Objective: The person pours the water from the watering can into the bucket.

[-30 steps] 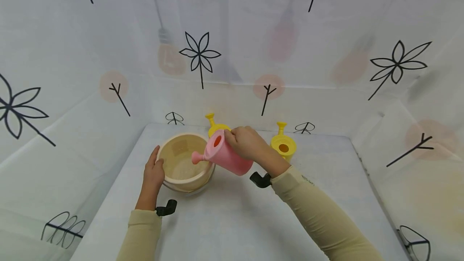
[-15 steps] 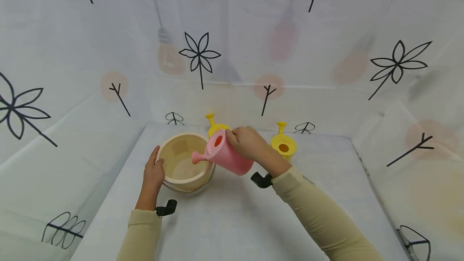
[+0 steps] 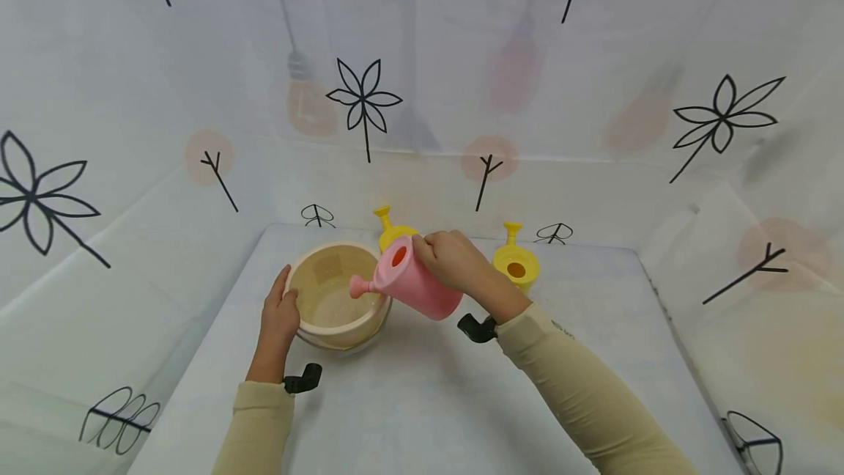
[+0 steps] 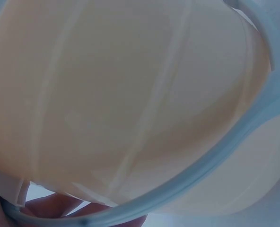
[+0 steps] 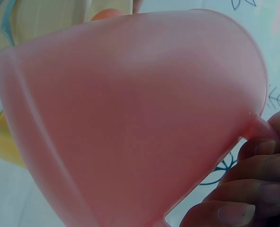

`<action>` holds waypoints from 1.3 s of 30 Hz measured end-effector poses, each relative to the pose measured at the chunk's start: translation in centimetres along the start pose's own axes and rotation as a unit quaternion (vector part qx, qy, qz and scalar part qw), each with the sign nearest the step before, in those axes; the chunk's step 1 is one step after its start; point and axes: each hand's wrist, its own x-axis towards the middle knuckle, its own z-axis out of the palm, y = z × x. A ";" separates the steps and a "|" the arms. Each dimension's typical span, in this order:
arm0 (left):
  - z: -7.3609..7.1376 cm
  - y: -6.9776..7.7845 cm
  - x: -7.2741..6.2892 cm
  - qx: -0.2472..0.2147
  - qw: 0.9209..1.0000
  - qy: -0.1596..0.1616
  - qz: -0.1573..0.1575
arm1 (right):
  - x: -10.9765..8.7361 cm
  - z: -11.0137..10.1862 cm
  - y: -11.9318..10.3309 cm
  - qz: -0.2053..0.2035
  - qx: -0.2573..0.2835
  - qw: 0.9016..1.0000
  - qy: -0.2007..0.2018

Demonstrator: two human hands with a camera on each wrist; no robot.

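A cream bucket (image 3: 330,325) with a pale grey-blue handle (image 4: 192,177) stands at the left of the table. At its left rim, my left hand (image 3: 280,317) grips the side; fingers (image 4: 55,204) show behind the handle in the left wrist view. My right hand (image 3: 451,261) holds a pink watering can (image 3: 422,288) by its handle, fingers (image 5: 244,189) curled round it. The can is tilted left, its spout (image 3: 360,286) over the bucket's right rim. Any water leaving the spout cannot be made out.
Behind the pink can stands a yellow watering can (image 3: 389,234), partly hidden. Another yellow watering can (image 3: 516,270) is at the back right, beyond my right wrist. The white table (image 3: 409,402) meets patterned cloth walls (image 3: 422,189) at the back and sides.
The pink watering can and my right hand have shifted very slightly to the right. My left hand and the bucket stay where they were.
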 end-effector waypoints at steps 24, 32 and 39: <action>0.0 -0.1 0.0 -0.010 1.000 0.000 0.000 | 0.0 -0.2 -1.5 0.013 -0.020 1.000 -0.018; 0.0 0.1 -0.1 -0.012 1.000 0.000 0.001 | 0.0 -0.1 -1.6 0.004 -0.027 1.000 -0.014; 0.1 -0.1 0.0 -0.013 1.000 -0.002 0.000 | -0.3 -0.1 -2.0 -0.006 -0.044 0.999 -0.007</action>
